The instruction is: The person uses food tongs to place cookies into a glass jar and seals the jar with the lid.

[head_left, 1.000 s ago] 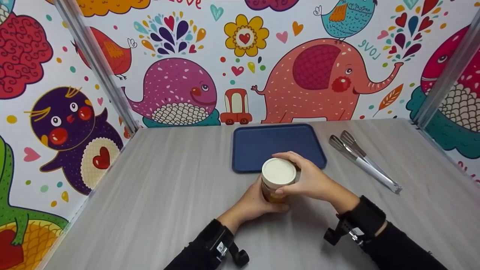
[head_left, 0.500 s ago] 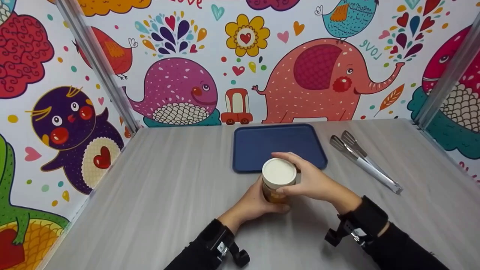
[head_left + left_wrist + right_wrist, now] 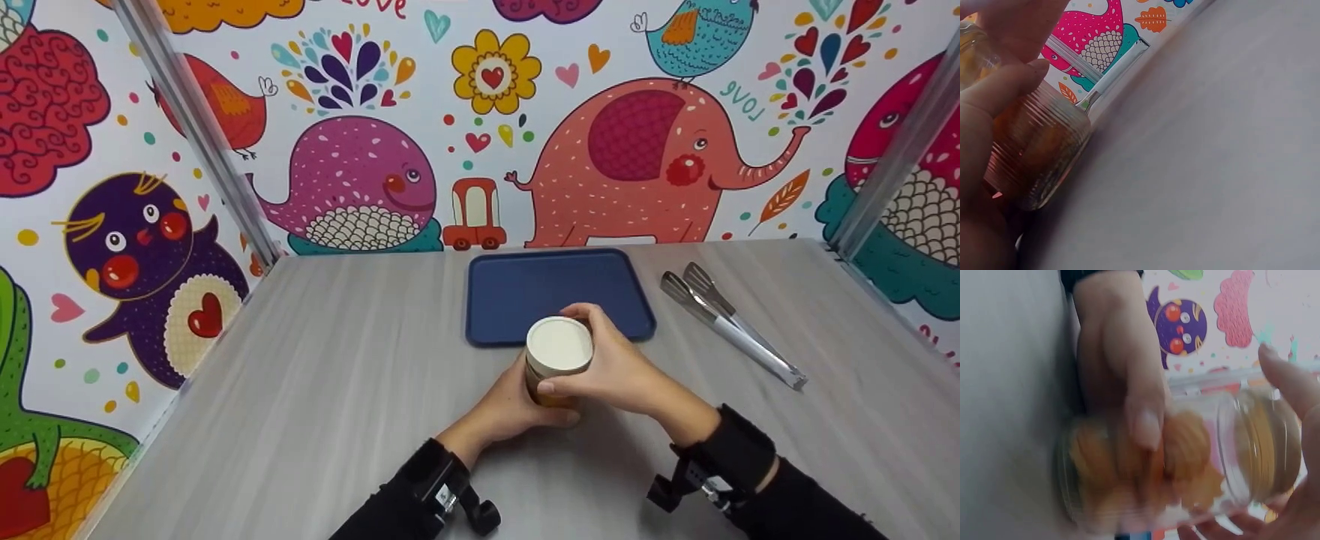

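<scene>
A clear jar (image 3: 553, 399) with a cream round lid (image 3: 559, 345) stands upright near the middle of the table. My left hand (image 3: 506, 405) grips the jar's body, its thumb across the front. Around the lid's right side curls my right hand (image 3: 621, 367), thumb at the near edge and fingers at the far edge. Golden-brown swirled cookies (image 3: 1185, 441) show through the jar wall in the right wrist view, which is blurred. Fine ribs mark the jar's lower part (image 3: 1044, 143) in the left wrist view.
Behind the jar lies a dark blue tray (image 3: 555, 289) on the grey table (image 3: 337, 360). Metal tongs (image 3: 731, 326) rest to its right. Printed cartoon panels (image 3: 360, 180) rise along the back and both sides, with metal posts (image 3: 202, 142) at the corners.
The right hand has turned around the lid: its thumb has shifted left along the near edge and its fingertips right along the far edge. The left hand has stayed on the jar.
</scene>
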Available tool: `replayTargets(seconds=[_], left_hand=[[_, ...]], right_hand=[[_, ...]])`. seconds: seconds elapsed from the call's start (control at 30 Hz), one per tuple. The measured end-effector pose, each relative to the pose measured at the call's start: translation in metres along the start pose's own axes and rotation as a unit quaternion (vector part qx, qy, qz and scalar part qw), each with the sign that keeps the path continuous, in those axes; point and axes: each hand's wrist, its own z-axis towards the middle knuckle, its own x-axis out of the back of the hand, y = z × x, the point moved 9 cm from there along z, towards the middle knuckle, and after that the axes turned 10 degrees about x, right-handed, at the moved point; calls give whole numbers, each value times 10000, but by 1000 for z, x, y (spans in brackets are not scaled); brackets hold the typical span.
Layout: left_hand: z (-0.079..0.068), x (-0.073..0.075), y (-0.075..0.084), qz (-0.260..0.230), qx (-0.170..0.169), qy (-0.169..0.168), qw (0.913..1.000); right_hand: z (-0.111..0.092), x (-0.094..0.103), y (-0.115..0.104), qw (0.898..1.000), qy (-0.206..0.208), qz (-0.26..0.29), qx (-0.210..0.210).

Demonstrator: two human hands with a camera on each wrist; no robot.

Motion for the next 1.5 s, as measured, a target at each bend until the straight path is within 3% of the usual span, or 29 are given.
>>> replayTargets(seconds=[0.17,0.37,0.73,1.5], left_hand=[[-1,-1,1,43,14,-44,10000],[0,-1,-1,83,56,-30,9999],[-2,0,1,15,139,25,9999],[-1,-1,0,-40,48,-24,10000]], right_hand=[[-1,-1,-4,9990,214,-382,-62],[0,0,-5,9993,58,-357,137],[2,2,-3,9972,-560,348,351],[2,4,8,9849,-1443,911,296]])
